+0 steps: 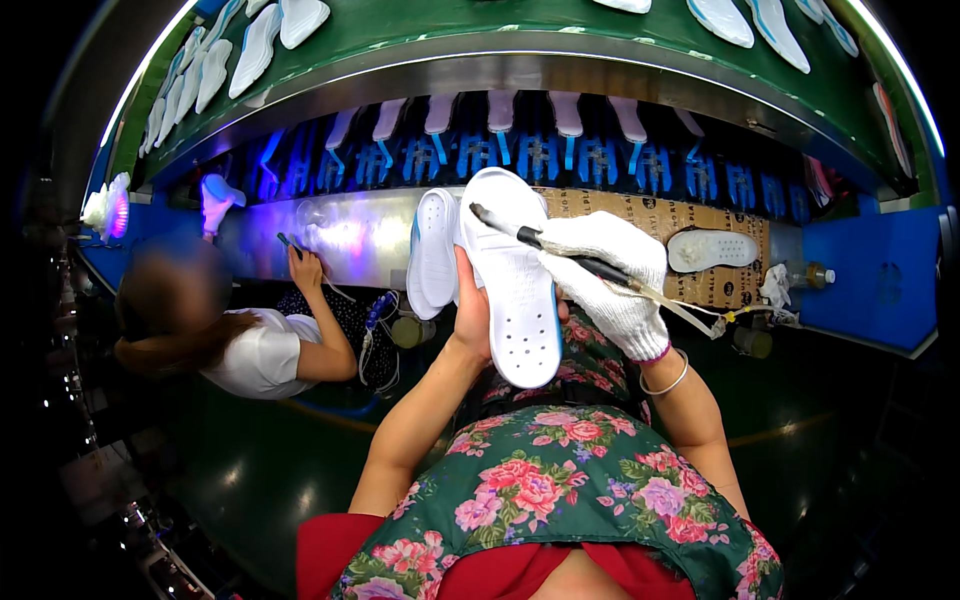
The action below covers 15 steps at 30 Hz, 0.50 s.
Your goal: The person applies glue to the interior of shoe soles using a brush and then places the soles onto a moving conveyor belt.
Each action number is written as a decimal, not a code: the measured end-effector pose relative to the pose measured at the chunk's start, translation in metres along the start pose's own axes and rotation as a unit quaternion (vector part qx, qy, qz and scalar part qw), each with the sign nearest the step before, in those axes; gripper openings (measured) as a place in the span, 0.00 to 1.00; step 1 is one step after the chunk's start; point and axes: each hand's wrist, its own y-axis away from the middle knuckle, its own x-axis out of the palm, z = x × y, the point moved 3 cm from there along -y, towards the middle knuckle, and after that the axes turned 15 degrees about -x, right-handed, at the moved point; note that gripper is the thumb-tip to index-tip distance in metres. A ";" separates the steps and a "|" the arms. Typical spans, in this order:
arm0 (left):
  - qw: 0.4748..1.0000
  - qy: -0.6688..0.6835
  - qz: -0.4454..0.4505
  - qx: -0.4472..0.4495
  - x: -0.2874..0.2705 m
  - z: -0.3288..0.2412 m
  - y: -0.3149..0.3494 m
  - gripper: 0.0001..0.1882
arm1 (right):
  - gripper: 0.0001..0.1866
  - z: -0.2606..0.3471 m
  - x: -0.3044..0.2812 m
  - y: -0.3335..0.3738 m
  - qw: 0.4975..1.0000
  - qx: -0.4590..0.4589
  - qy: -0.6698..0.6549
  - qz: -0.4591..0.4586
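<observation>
A white shoe sole (pixel 516 310) with small round holes in its heel half is held up in front of me. My left hand (pixel 473 312) is closed round it from beneath, the fingers partly hidden behind it. In a white knitted glove, my right hand (pixel 612 275) grips a brush (pixel 528 237) with a dark handle. The bristles touch or hover just over the sole's upper half; I cannot tell which. A pale tube (pixel 690 317) trails from the handle end. Just left of the held sole, two more white soles (pixel 433 245) with blue edges rest on the bench.
One pale sole (pixel 712 250) lies on the cardboard sheet (pixel 600 203) to the right, near a small bottle (pixel 818 275). A co-worker (pixel 262 350) sits at left holding a thin tool. Behind the bench stands a rack (pixel 480 157); above it, a green belt (pixel 420 32) carries several soles.
</observation>
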 end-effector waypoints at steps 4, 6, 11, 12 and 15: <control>0.998 0.012 0.042 0.053 0.016 0.001 -0.003 0.58 | 0.12 0.005 -0.001 -0.009 0.995 -0.076 0.069 -0.005; 0.997 -0.020 0.030 0.072 0.015 0.005 -0.006 0.55 | 0.15 0.005 0.001 -0.012 0.986 -0.116 0.120 0.005; 0.984 -0.149 -0.082 0.050 0.012 0.009 -0.006 0.51 | 0.15 0.015 0.010 0.000 0.959 -0.190 0.198 0.065; 0.985 -0.136 -0.096 0.049 0.011 0.008 -0.006 0.51 | 0.15 0.020 0.012 0.003 0.969 -0.170 0.166 0.064; 0.984 -0.120 -0.116 0.064 0.005 0.001 -0.004 0.52 | 0.12 0.023 0.013 0.001 0.994 -0.093 0.034 0.040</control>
